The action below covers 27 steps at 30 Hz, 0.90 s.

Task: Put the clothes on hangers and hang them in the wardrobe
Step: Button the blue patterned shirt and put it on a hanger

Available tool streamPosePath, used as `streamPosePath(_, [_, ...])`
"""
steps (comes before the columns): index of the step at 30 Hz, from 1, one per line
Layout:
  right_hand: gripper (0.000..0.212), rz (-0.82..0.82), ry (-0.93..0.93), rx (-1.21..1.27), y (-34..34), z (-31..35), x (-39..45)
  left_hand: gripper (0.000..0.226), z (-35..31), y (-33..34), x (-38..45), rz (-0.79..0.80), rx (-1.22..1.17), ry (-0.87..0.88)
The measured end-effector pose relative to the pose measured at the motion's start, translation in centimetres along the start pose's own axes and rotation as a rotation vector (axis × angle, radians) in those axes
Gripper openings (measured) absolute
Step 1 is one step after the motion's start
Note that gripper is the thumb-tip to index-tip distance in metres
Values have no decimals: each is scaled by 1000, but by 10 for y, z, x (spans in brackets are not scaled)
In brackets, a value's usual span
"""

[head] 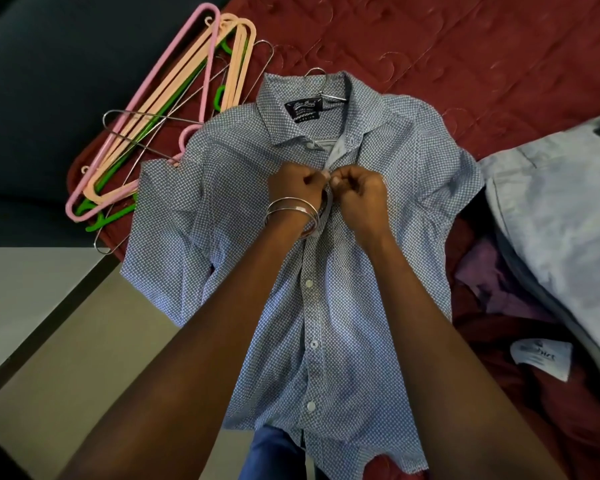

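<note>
- So the blue patterned button-up shirt (326, 271) is lying face up on the bed (482, 46), collar toward the far side, hem hanging over the near edge.
- A wire hanger (321, 85) is already inside it; you can see the hook poking out above the collar and a bit of wire at the open neck. So the "put it on a hanger" part looks done for this one.
- What's going on now looks like buttoning: the left hand (293, 188) and the right hand (361, 190) meet on the placket just below the collar, each grip curled tight and pinching the fabric edge at one of the top buttons. The button itself is hidden between the fingertips, so I can't tell if it's through the hole.
- The lower buttons look fastened as far as I can see.
- The shirt sits right under both grips, flat on the bed, not lifted at all.
- Still left, I'd guess: carry this one to the wardrobe (not in view), then do the rest.
- There's a pale grey garment (561, 209) at the right edge of the bed and a purple garment (492, 275) tucked just beside it.
- A pile of spare plastic and wire hangers (167, 116) waits at the left corner of the bed, just beside the shirt's sleeve.
</note>
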State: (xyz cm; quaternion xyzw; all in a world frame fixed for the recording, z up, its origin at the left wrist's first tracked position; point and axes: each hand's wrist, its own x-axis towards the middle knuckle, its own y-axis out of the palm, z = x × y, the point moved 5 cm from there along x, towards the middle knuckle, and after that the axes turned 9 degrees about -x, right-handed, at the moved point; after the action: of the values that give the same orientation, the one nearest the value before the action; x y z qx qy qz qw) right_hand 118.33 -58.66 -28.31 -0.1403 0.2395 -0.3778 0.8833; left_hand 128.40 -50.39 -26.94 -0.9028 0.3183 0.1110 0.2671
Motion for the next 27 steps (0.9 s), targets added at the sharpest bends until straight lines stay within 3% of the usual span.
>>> streamPosePath(6, [5,-74,-119,-96,1,7,-8,23,8,-5,2,31,-65,-49])
streamPosePath(11, [5,-69,-111,-60,1,-5,-9,24,4,-5,1,13,-154,-139])
streamPosePath(15, [4,-153,-82,-50,-2,-5,-12,40,-5,-2,4,-26,-110,-99])
streamPosePath(18, [11,-214,-54,20,-6,2,-14,32,-8,0,5,3,-63,-58])
streamPosePath(27, [21,-107,-132,38,-8,5,-15,23,1,-1,-11,87,-355,-109])
